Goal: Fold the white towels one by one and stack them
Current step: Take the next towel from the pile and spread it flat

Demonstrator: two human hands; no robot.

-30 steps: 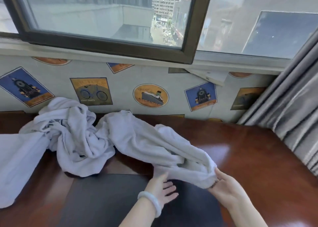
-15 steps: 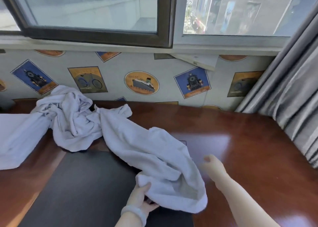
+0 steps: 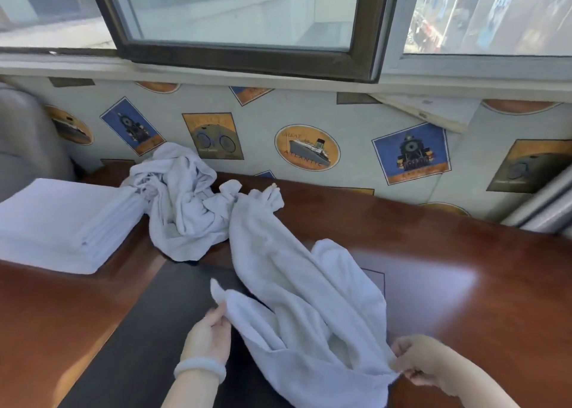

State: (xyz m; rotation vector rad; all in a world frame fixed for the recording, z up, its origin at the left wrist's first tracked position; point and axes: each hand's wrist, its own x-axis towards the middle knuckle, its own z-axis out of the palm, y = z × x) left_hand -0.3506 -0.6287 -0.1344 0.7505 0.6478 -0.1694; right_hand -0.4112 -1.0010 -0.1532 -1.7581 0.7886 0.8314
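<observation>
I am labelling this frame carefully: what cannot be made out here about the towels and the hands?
Head view, the only one.
crumpled towels: their own folds hide how many there are.
folded stack: the left edge cuts it off; its layers are too fine to count.
right hand: motion blur and the held towel hide its fingertips.

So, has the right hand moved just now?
Yes: the right hand has pulled back toward the person, away from the far corner of the dark mat, now pinching the towel.

Bright window [image 3: 241, 11] daylight (glare on table [image 3: 448, 284])
</observation>
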